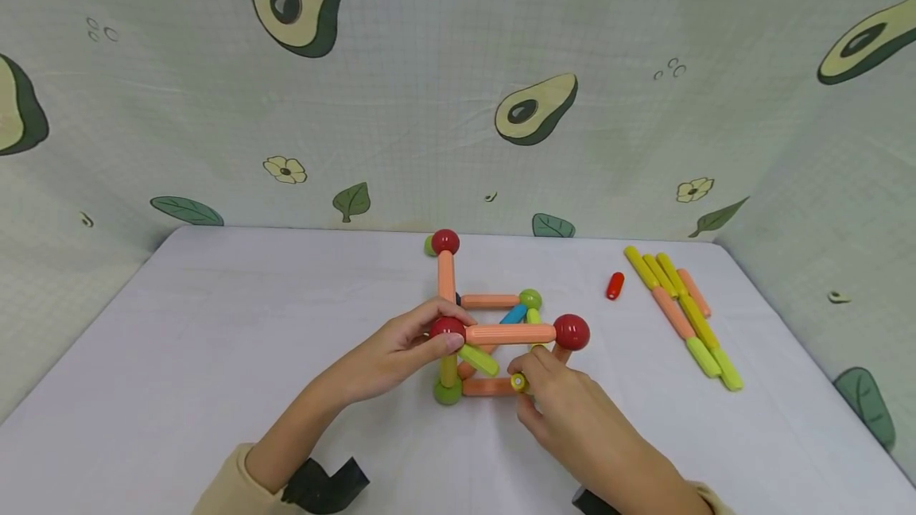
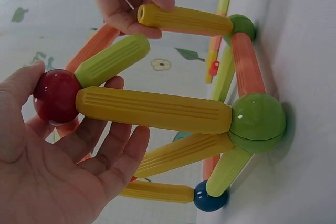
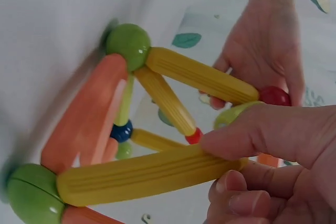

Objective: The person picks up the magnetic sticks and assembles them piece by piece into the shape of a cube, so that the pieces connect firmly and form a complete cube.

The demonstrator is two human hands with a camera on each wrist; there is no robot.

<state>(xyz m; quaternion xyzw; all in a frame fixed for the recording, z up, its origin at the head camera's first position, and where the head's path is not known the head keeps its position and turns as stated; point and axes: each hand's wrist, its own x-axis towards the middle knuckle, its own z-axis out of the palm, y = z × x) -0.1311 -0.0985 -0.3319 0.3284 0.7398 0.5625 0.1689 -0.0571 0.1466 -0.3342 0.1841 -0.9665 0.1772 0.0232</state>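
A frame of coloured rods and balls stands on the table. My left hand (image 1: pixel 397 352) grips the red ball (image 2: pixel 58 97) at its upper front corner; from that ball a light green rod (image 2: pixel 113 60) sticks out and a yellow rod (image 2: pixel 155 109) runs down to a green ball (image 2: pixel 257 123). With thumb and fingers my right hand (image 1: pixel 580 412) pinches the upper end of another yellow rod (image 3: pixel 142 176), whose lower end meets a green ball (image 3: pixel 35 193). An orange rod (image 1: pixel 510 334) spans the top to a second red ball (image 1: pixel 572 332), just above my right hand.
On the right of the table lie several yellow, orange and light green rods (image 1: pixel 673 310), with a short red piece (image 1: pixel 615 285) beside them. A further red ball (image 1: pixel 445 242) tops the back of the frame. Patterned cloth (image 1: pixel 429 102) hangs behind the table.
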